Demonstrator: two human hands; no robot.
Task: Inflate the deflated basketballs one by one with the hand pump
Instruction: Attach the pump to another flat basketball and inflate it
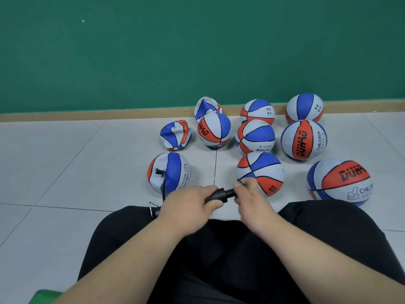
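Observation:
A black hand pump point(219, 195) lies crosswise in front of my lap. My left hand point(188, 205) grips its barrel, and my right hand point(247, 194) grips the handle end. A thin black hose point(164, 185) runs from the pump's left end up to the valve of a red, white and blue basketball point(168, 173) on the floor at the left. Two crumpled, deflated basketballs lie further back, one point(175, 134) at the left and one point(207, 106) against the wall. Several round basketballs of the same colours stand to the right.
A round basketball point(260, 172) sits just behind my right hand. The green wall point(153, 51) with a tan baseboard point(87, 116) closes the back. Pale floor tiles point(76, 161) spread to the left. My legs in black trousers point(219, 260) fill the foreground.

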